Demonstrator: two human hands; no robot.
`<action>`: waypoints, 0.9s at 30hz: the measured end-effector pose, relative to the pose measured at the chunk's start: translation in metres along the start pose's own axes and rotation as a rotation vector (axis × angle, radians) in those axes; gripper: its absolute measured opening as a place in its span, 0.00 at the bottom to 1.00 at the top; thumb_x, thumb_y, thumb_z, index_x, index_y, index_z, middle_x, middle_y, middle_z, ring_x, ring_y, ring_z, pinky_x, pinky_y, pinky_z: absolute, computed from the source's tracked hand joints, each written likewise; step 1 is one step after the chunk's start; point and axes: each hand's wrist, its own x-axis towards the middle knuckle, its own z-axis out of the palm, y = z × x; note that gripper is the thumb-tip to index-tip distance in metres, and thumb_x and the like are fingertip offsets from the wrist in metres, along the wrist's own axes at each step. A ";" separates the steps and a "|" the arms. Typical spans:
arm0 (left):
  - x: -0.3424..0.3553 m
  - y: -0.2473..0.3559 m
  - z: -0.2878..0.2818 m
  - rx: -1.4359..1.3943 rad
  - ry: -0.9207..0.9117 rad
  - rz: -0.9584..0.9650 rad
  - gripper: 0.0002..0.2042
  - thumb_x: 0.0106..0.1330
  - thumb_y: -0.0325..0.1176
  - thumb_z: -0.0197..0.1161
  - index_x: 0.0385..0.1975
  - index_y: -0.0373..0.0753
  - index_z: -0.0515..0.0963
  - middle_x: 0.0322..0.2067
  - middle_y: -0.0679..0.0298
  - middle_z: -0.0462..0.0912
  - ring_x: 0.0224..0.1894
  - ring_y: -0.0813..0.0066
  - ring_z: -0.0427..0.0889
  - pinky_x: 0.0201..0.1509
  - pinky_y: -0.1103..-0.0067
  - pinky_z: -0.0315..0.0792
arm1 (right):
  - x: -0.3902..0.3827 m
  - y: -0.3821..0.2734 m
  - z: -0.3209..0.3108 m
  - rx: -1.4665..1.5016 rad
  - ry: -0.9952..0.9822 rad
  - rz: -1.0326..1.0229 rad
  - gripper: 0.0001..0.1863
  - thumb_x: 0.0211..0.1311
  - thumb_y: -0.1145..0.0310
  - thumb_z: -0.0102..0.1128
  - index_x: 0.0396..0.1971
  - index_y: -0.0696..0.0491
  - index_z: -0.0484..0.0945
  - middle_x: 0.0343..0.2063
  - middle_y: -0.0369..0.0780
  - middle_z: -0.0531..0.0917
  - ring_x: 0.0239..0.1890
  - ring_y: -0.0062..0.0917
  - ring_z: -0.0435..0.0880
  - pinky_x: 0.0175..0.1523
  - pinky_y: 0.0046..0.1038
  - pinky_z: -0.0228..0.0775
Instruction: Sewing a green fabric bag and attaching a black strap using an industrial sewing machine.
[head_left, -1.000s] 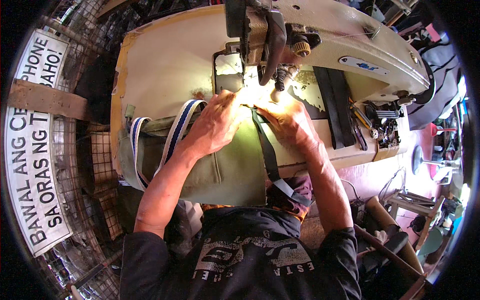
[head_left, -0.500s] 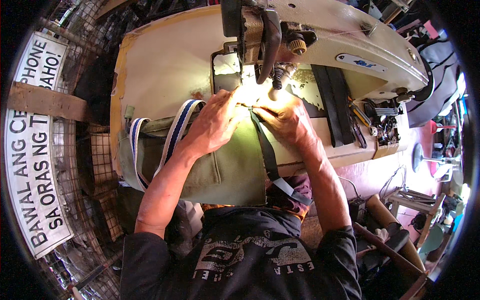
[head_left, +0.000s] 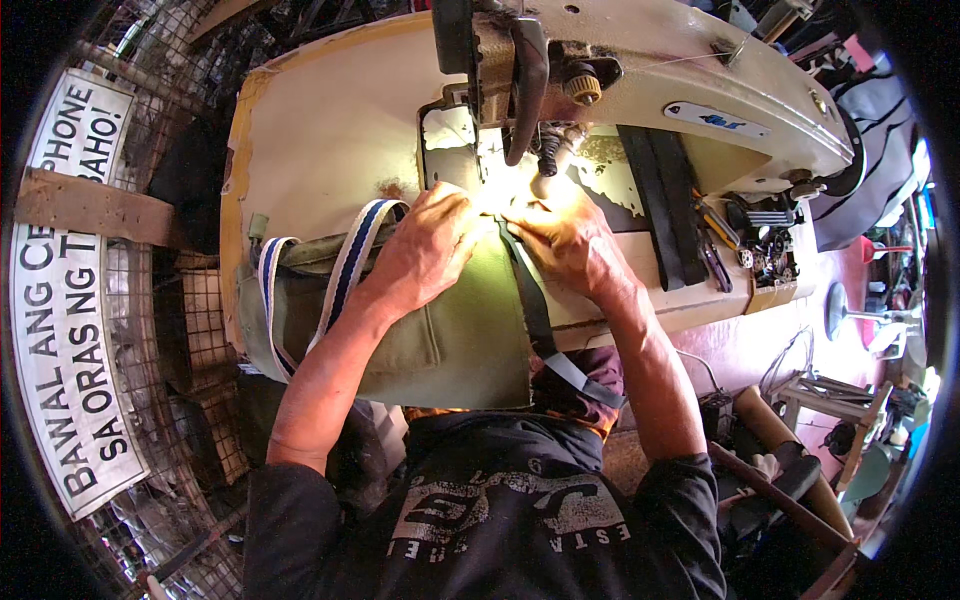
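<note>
Under the lit needle area of a beige sewing machine (head_left: 640,75), my two hands are close together on an olive-green fabric piece (head_left: 470,330). My left hand (head_left: 432,242) is closed, its fingers bent and pressed on the fabric's far edge. A narrow black strip (head_left: 533,305) runs along the fabric's right edge and hangs toward my lap. My right hand (head_left: 572,238) pinches this strip at the fabric edge, just before the presser foot. Glare hides the fingertips and the needle. White-and-blue striped straps (head_left: 350,265) loop up beside my left forearm.
Wide black strips (head_left: 662,210) lie across the machine bed on the right, beside an orange-handled tool (head_left: 720,228) and a tray of small metal parts (head_left: 775,250). Wire mesh and a white sign (head_left: 65,350) stand at the left. A cardboard tube (head_left: 790,445) leans at lower right.
The machine sits slightly further left in the picture. My left fingers are a little more curled; both hands stay at the same fabric edge.
</note>
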 end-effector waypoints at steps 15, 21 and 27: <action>0.001 0.005 -0.001 0.238 -0.012 0.254 0.14 0.60 0.27 0.63 0.46 0.37 0.82 0.47 0.63 0.81 0.51 0.65 0.75 0.64 0.71 0.67 | -0.022 -0.026 0.006 -0.045 0.127 0.115 0.17 0.60 0.70 0.65 0.50 0.52 0.81 0.47 0.42 0.81 0.50 0.40 0.77 0.56 0.39 0.67; 0.002 0.001 -0.001 0.195 0.002 0.270 0.13 0.62 0.29 0.60 0.47 0.37 0.81 0.47 0.63 0.81 0.52 0.65 0.75 0.64 0.71 0.66 | -0.026 -0.070 0.028 -0.167 0.319 0.414 0.16 0.56 0.61 0.69 0.40 0.54 0.80 0.38 0.44 0.79 0.44 0.40 0.74 0.51 0.41 0.65; 0.001 -0.003 0.000 0.153 -0.012 0.231 0.14 0.62 0.28 0.60 0.47 0.37 0.80 0.47 0.62 0.80 0.52 0.65 0.74 0.63 0.71 0.67 | -0.020 -0.078 0.035 -0.210 0.332 0.415 0.10 0.57 0.71 0.67 0.40 0.52 0.84 0.35 0.39 0.80 0.41 0.37 0.76 0.49 0.38 0.65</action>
